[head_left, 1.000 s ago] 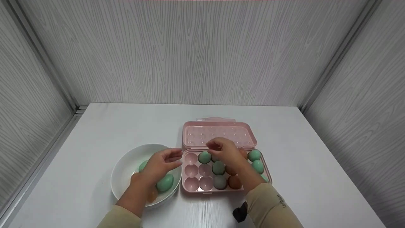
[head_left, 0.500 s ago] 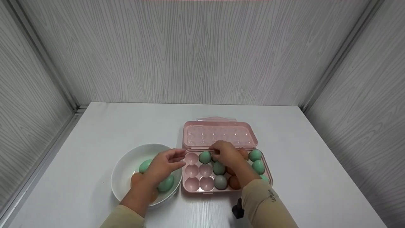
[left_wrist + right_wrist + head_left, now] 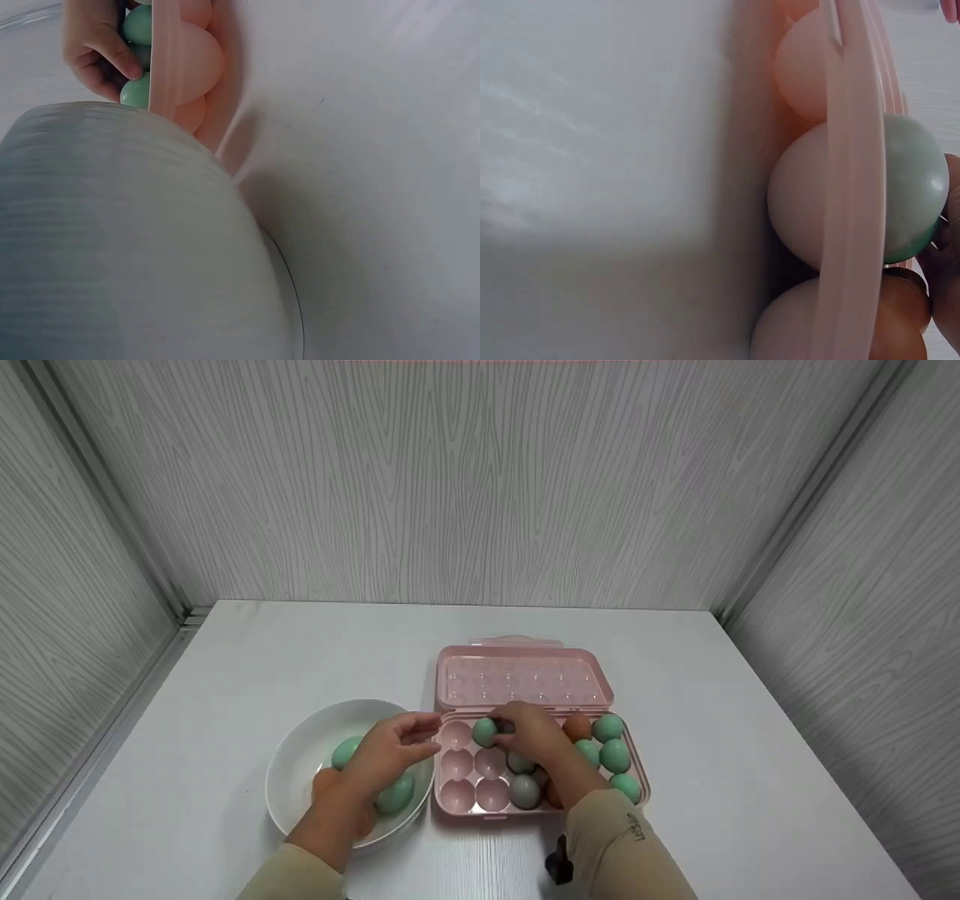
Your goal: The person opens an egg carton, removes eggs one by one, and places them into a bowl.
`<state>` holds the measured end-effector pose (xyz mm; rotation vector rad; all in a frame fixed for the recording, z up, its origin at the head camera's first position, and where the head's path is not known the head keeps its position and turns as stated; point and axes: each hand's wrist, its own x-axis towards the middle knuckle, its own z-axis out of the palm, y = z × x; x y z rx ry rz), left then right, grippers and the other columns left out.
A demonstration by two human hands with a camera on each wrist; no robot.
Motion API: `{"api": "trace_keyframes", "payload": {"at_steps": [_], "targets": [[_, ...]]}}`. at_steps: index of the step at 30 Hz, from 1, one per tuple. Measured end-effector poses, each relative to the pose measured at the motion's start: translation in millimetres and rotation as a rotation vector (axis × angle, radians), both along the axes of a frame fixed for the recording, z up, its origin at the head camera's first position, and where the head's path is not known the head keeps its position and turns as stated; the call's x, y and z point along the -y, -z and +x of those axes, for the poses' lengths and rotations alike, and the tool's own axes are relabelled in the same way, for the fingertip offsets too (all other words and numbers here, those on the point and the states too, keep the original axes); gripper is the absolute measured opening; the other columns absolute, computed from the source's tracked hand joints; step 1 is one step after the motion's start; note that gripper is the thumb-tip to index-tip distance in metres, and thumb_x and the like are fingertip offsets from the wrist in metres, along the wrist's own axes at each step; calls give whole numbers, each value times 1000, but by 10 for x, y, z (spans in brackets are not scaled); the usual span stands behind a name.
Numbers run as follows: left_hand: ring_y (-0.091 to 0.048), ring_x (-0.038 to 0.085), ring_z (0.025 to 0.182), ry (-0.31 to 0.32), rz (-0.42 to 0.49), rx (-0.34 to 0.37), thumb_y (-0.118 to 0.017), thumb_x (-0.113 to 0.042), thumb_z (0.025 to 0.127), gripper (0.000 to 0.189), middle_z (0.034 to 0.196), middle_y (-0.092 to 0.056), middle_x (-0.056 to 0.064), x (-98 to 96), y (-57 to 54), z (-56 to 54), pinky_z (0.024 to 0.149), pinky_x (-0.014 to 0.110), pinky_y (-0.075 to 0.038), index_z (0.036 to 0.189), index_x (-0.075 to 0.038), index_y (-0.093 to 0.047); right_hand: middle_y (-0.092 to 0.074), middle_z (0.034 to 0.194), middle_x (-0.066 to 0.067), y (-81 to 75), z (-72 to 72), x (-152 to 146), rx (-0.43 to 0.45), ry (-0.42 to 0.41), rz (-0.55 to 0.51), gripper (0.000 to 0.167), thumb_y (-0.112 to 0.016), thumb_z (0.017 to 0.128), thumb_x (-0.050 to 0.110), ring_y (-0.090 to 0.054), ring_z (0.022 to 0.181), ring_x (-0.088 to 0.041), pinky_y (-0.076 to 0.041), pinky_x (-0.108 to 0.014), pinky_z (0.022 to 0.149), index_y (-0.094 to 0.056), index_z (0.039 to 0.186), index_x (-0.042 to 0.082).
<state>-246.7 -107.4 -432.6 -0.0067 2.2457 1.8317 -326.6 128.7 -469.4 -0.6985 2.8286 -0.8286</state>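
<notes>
A pink egg carton [image 3: 456, 765] lies open on the table, its hinged lid [image 3: 525, 667] folded back. Green, brown and greyish eggs fill cups toward its right side; several cups at the left are bare. With thumb and fingers, my right hand [image 3: 529, 733] holds a green egg [image 3: 484, 732] in the back row, second cup from the left. Other eggs are partly hidden beneath this hand. Over the right part of a white bowl [image 3: 289, 750], my left hand [image 3: 386, 754] hovers, fingers relaxed and holding nothing. Green eggs [image 3: 395, 795] and brown eggs [image 3: 324, 781] lie in the bowl.
The bowl stands close against the carton's left side. A black object [image 3: 559, 864] sits by the right sleeve in front of the carton. Grey wood-grain panels [image 3: 465, 487] enclose the table at the back and both sides.
My right hand has come down and shifted left from above the back row onto the green egg, which leans slightly left. The left hand has barely moved, edging slightly to the right.
</notes>
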Motion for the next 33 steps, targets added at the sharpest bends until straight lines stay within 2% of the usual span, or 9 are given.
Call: {"api": "trace_keyframes", "payload": {"at_steps": [7,12,21,26,33], "targets": [[-51,19,116,-1,8,31,-74,-25,76,54,121,-57,-3,-4,-13,-2,98,35,-42,126,-15,-55,-58,103,13,-9,16,37,74,43,-7,35,-70,81,24,-53,92,-12,-45,-36,88,-62,114,29],[-51,18,117,-8,7,68,-75,-30,74,57,121,-57,-5,3,-21,-7,100,37,-40,126,-19,-54,-58,102,13,-21,23,58,102,45,-28,36,-70,80,21,-52,91,-14,-44,-37,89,-62,114,29],[-53,20,114,16,-7,-10,-73,-23,77,54,121,-58,0,0,3,-26,95,33,-44,126,-13,-54,-59,99,12,17,-4,37,60,38,-60,35,-73,76,20,-53,91,-12,-45,-35,86,-63,109,27],[-53,22,115,14,4,-10,-73,-23,77,54,120,-58,0,6,16,-26,95,33,-44,126,-13,-54,-59,100,13,-3,-10,6,95,53,-135,34,-74,76,23,-53,93,-11,-45,-34,88,-64,108,28],[-52,22,116,9,23,12,-73,-23,77,55,120,-58,-1,16,20,-15,96,34,-44,127,-14,-53,-61,102,10,-58,-22,-34,129,35,-249,37,-75,75,21,-55,96,-12,-46,-34,88,-64,110,21]]}}
